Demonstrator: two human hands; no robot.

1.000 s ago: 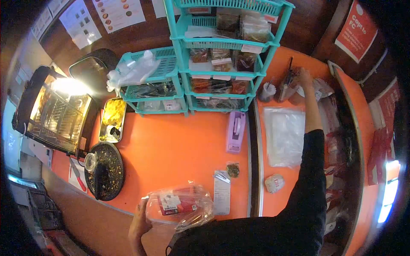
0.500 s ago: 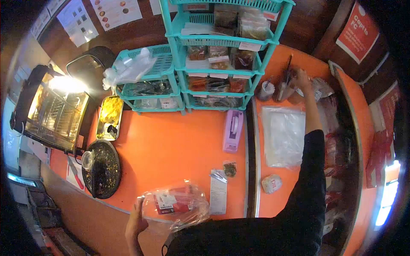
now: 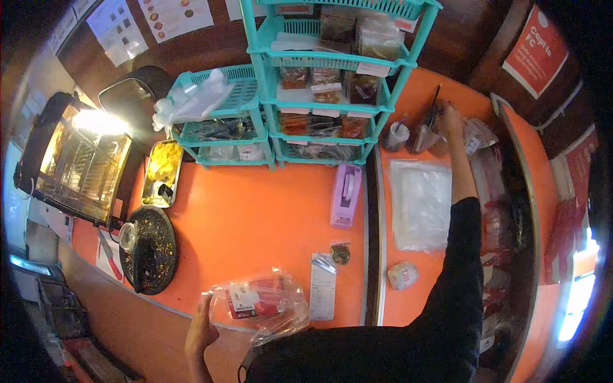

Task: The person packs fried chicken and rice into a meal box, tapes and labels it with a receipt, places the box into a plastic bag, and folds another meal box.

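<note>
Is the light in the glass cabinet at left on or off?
On: the light glows bright white, and the wire rack below is lit up.

orange worktop (image 3: 255, 217), teal shelves (image 3: 329, 105), lilac tape dispenser (image 3: 345, 195), black sleeve (image 3: 447, 274), red-and-white label (image 3: 257, 299), yellow food (image 3: 165, 161)

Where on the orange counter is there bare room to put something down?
Widest patch: between the black plate and purple tape dispenser, in front of the teal shelves, beyond the clear bag at the left hand. Small patch: between the wrapped bundle and dark sleeve. Crowded: around the right hand, near the cup and packets.
</note>
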